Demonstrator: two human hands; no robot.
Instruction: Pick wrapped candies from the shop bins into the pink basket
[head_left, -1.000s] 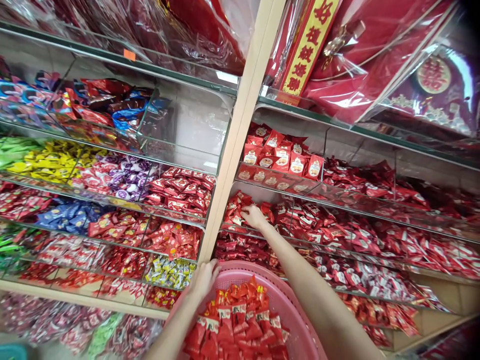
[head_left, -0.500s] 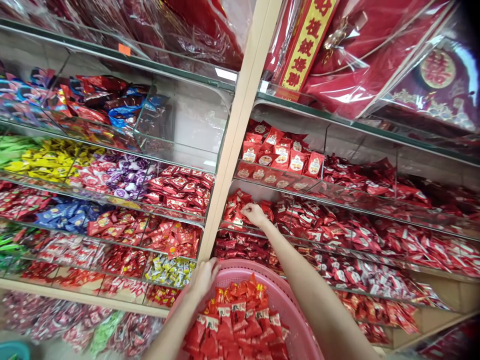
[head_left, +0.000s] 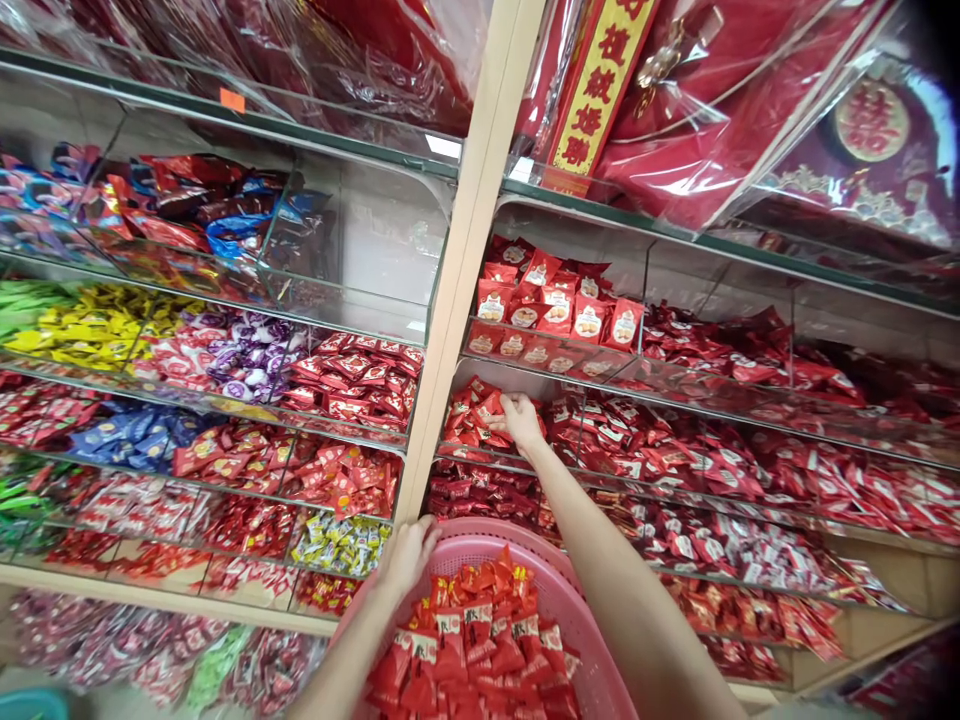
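A pink plastic basket (head_left: pixel 574 600), perforated near its rim, stands in front of me with many red candy packets (head_left: pixel 480 655) in it. My left hand (head_left: pixel 405 560) is closed over the basket's left rim. Up at the shelf, my right hand (head_left: pixel 521 422) reaches into a compartment of small red packets (head_left: pixel 469 415). Its fingers are apart and lie on or just above those packets. I see nothing held in it, though the palm side is partly hidden.
A wooden post (head_left: pixel 454 250) divides the shelves. Clear shelf fronts (head_left: pixel 555 360) edge the compartments. Yellow candies (head_left: pixel 97 320), purple-wrapped candies (head_left: pixel 259 350) and blue packets (head_left: pixel 135 432) fill bins at left. A teal container (head_left: pixel 34 703) shows at bottom left.
My right hand has shifted slightly right and up within the compartment, and its fingers have gone from pinched together to spread. My left hand stays on the basket rim. The view has shifted slightly.
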